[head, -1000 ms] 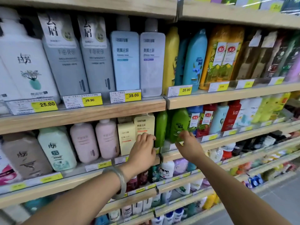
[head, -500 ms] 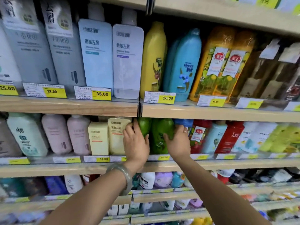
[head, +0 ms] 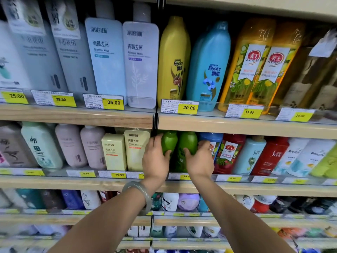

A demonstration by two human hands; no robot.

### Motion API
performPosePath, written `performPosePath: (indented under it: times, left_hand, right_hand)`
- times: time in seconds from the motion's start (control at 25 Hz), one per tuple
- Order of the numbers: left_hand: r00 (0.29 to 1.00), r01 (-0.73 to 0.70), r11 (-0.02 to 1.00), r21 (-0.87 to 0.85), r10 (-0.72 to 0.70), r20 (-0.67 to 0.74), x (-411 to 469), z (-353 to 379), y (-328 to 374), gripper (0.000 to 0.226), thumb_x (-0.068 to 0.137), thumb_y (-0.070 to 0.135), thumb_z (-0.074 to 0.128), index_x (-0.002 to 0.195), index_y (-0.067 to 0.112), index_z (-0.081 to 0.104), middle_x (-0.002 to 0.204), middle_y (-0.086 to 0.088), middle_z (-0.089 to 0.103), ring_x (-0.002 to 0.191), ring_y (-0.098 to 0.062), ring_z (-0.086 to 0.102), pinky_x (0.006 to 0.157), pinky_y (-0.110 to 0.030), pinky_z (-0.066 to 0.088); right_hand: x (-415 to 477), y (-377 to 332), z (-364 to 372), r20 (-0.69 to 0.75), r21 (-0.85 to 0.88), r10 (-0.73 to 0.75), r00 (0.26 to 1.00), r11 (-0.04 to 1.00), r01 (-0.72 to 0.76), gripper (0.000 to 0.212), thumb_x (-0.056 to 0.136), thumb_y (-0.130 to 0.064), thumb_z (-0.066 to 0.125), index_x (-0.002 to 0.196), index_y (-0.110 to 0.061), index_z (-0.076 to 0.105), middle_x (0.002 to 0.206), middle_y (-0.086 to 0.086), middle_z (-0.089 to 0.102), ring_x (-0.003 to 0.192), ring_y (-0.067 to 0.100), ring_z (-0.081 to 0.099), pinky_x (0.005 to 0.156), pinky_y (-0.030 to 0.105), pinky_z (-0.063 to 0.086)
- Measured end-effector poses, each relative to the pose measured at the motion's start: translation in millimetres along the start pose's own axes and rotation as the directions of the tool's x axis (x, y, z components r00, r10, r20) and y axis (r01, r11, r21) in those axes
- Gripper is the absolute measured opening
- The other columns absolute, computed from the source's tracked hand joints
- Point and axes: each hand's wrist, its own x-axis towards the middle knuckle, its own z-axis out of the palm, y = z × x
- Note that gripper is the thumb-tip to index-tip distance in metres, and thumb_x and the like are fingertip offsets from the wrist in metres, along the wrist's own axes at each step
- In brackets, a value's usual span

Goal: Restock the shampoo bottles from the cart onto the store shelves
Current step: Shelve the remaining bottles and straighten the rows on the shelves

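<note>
Two green shampoo bottles stand side by side on the second shelf [head: 237, 189] from the top. My left hand [head: 155, 159], with a pale bangle at the wrist, wraps around the left green bottle [head: 169, 141]. My right hand [head: 199, 159] grips the right green bottle [head: 187, 143] from its right side. Both bottles stand upright, just right of the shelf divider. The cart is out of view.
Cream boxed bottles [head: 135, 152] sit directly left of my left hand, and a blue-capped red-label bottle [head: 226, 152] directly right of my right hand. Yellow [head: 173, 61] and blue [head: 209, 66] Rejoice bottles stand on the shelf above. Lower shelves hold several small bottles.
The camera has moved closer to the shelf. Both hands went from the shelf's front edge onto the two green bottles and now hold them further in.
</note>
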Motion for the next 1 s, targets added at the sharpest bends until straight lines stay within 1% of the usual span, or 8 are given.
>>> performPosePath:
  times: [0.24,0.4,0.48,0.6,0.72,0.8,0.88,1.0]
  left_hand:
    - [0.991,-0.100,0.995,-0.007,0.101,0.089,15,-17,-12,0.063,0.081,0.019,0.070,0.138,0.018,0.041,0.131,-0.008,0.056,0.112,-0.033,0.057,0.086,-0.037,0.046]
    - [0.982,-0.155,0.968,0.196,0.129,0.135,19,-22,-13,0.059,0.088,0.024,0.063,0.139,0.017,0.035,0.119,-0.013,0.062,0.101,-0.036,0.062,0.076,-0.040,0.047]
    - [0.982,-0.170,0.958,0.230,0.145,0.122,15,-16,-10,0.060,0.089,0.019,0.060,0.142,0.013,0.031,0.127,-0.013,0.056,0.105,-0.035,0.060,0.078,-0.041,0.049]
    - [0.978,-0.204,0.944,0.258,0.184,0.099,13,-4,-11,0.073,0.082,-0.001,0.059,0.146,0.010,0.025,0.148,-0.011,0.031,0.117,-0.032,0.053,0.079,-0.041,0.051]
    - [0.977,-0.205,0.951,0.234,0.185,0.104,6,0,-13,0.086,0.077,-0.010,0.055,0.149,0.011,0.015,0.149,-0.012,0.022,0.125,-0.032,0.043,0.077,-0.036,0.050]
    - [0.973,-0.225,0.959,0.172,0.210,0.099,-5,2,-16,0.087,0.077,-0.012,0.051,0.150,0.009,0.010,0.152,-0.014,0.016,0.136,-0.031,0.032,0.084,-0.034,0.049]
    - [0.969,-0.243,0.960,0.140,0.233,0.087,-15,5,-20,0.084,0.078,-0.012,0.050,0.150,0.005,0.010,0.155,-0.017,0.010,0.143,-0.032,0.018,0.102,-0.033,0.041]
    - [0.980,-0.198,0.975,0.102,0.194,0.042,-34,13,-22,0.083,0.075,-0.008,0.054,0.148,0.002,0.017,0.150,-0.019,0.018,0.138,-0.033,0.020,0.113,-0.036,0.026]
  right_hand:
    - [12,11,-6,0.105,0.077,-0.128,0.986,0.990,0.120,0.046,0.082,-0.040,0.069,0.118,-0.014,0.057,0.117,0.006,0.061,0.100,0.030,0.061,0.074,0.034,0.048]
    - [17,15,-14,0.143,0.079,-0.173,0.974,0.983,0.163,0.042,0.084,-0.041,0.067,0.118,-0.018,0.059,0.115,0.002,0.064,0.100,0.026,0.062,0.075,0.035,0.051]
    - [15,15,-15,0.126,-0.004,-0.191,0.973,0.981,0.193,0.045,0.086,-0.042,0.064,0.123,-0.019,0.054,0.118,0.002,0.064,0.104,0.026,0.062,0.076,0.036,0.052]
    - [11,11,-13,0.100,-0.095,-0.186,0.978,0.976,0.195,0.049,0.088,-0.043,0.061,0.126,-0.019,0.045,0.117,0.004,0.063,0.103,0.029,0.062,0.077,0.038,0.050]
    - [7,9,-13,0.097,-0.136,-0.189,0.977,0.970,0.201,0.046,0.089,-0.044,0.059,0.125,-0.020,0.044,0.118,0.003,0.062,0.102,0.030,0.063,0.076,0.037,0.050]
    - [2,10,-15,0.077,-0.138,-0.188,0.979,0.971,0.197,0.046,0.088,-0.044,0.060,0.124,-0.020,0.044,0.120,0.001,0.060,0.102,0.030,0.062,0.074,0.036,0.049]
    - [-4,13,-14,0.059,-0.113,-0.180,0.982,0.976,0.186,0.042,0.088,-0.041,0.061,0.118,-0.018,0.044,0.115,0.001,0.059,0.098,0.030,0.062,0.069,0.034,0.045]
    - [-14,22,-4,0.116,-0.033,-0.196,0.974,0.979,0.201,0.028,0.088,-0.033,0.062,0.102,-0.015,0.045,0.103,0.003,0.055,0.091,0.028,0.059,0.064,0.032,0.041]
